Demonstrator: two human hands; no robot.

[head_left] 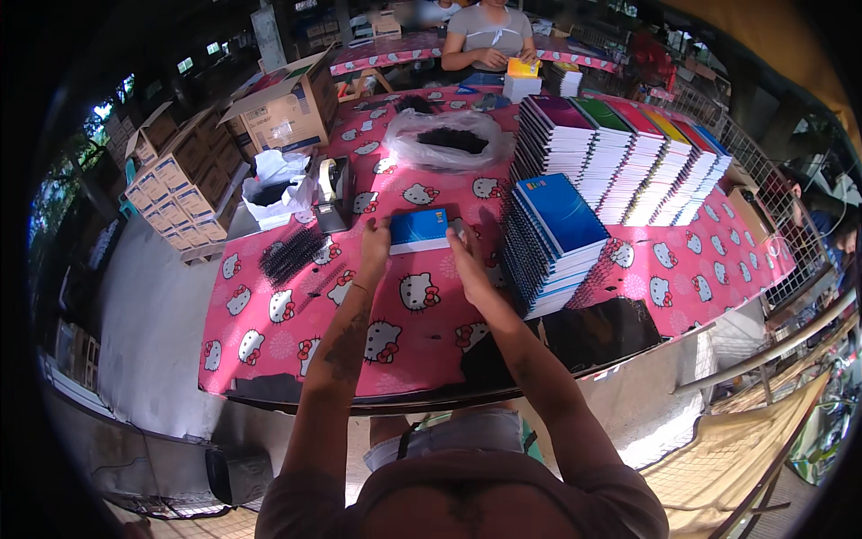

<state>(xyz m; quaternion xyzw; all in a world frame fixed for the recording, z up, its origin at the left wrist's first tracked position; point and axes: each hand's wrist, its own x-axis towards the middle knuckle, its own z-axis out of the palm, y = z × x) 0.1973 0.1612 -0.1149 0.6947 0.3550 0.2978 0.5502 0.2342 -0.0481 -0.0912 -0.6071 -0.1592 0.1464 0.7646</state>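
A small blue notebook point(418, 230) lies on the pink cartoon-cat tablecloth point(422, 314). My left hand point(375, 244) holds its left edge and my right hand point(466, 256) holds its right edge. Just right of my right hand stands a leaning stack of blue spiral notebooks point(549, 242). Black spiral binding coils point(292, 254) lie on the cloth to the left of my left hand.
Rows of stacked notebooks with coloured covers point(628, 153) fill the table's right back. A clear bag of black bits point(443, 139), a white bag point(274, 184) and a tape dispenser point(332, 193) sit behind. Cardboard boxes point(287, 108) stand left. A person point(489, 36) sits opposite.
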